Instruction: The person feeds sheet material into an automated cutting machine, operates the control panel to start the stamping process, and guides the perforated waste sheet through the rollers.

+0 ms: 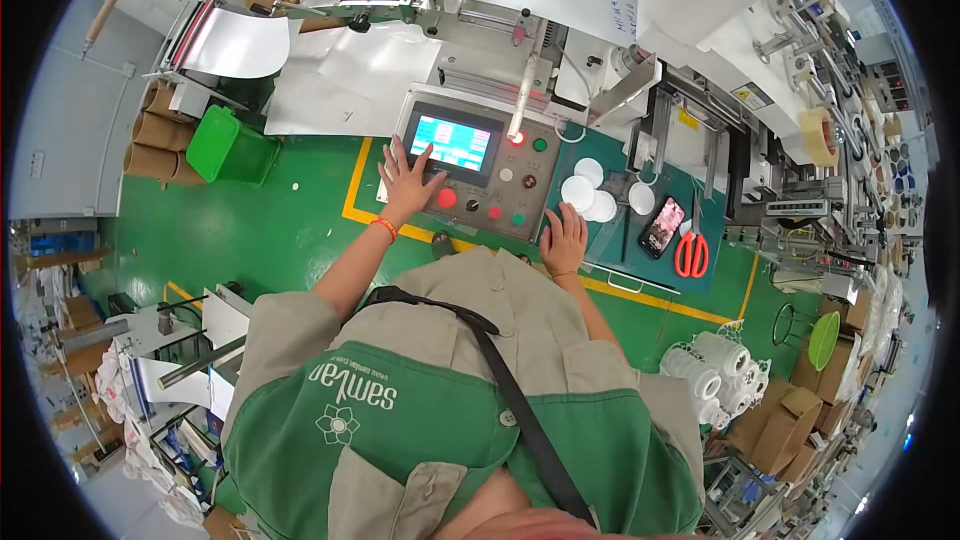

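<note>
My left hand (405,187) lies over the left edge of a machine control panel (470,202), fingers spread, with one fingertip at the lit touchscreen (456,144). It holds nothing. Resting at the near left edge of a dark green work surface (610,258), my right hand (564,240) has its fingers apart and is empty. Just beyond its fingertips lie several white discs (577,192). To their right are a phone (662,227) with its screen lit and orange-handled scissors (691,252). A dark thin rod (627,230) lies between the discs and the phone.
White sheet material (345,80) runs through the machine ahead. A green bin (232,145) stands at left beside brown cardboard rolls (160,132). At right sit wrapped white rolls (718,365) and cardboard boxes (785,430). Yellow lines (355,180) mark the green floor.
</note>
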`<action>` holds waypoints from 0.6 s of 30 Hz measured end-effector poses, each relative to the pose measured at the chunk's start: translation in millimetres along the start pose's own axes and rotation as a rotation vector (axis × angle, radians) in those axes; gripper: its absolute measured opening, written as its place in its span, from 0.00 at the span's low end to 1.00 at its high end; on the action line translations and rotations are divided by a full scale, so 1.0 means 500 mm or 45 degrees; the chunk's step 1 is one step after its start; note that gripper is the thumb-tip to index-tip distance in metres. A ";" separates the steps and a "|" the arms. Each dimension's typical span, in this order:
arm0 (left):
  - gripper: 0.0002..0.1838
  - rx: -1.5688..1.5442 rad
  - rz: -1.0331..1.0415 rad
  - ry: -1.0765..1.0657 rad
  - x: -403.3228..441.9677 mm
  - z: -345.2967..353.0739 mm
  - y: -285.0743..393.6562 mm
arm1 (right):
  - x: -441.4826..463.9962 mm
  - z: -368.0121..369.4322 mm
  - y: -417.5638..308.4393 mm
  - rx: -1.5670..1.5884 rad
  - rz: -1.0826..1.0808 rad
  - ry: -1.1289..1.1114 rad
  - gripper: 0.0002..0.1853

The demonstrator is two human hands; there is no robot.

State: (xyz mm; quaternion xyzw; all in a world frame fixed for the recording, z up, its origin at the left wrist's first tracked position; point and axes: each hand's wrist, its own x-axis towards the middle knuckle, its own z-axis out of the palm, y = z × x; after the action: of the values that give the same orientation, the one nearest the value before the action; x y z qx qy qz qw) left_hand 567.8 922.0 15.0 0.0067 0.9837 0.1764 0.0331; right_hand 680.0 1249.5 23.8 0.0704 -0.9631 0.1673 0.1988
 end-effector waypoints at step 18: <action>0.21 0.249 0.202 0.184 -0.014 -0.012 0.008 | -0.010 0.004 0.012 0.014 0.008 0.018 0.20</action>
State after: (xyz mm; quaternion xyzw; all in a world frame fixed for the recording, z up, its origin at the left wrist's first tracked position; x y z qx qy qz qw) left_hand 574.6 923.6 22.3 0.0749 0.9924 0.0818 -0.0526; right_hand 682.6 1254.5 18.2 0.0674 -0.9609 0.1738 0.2045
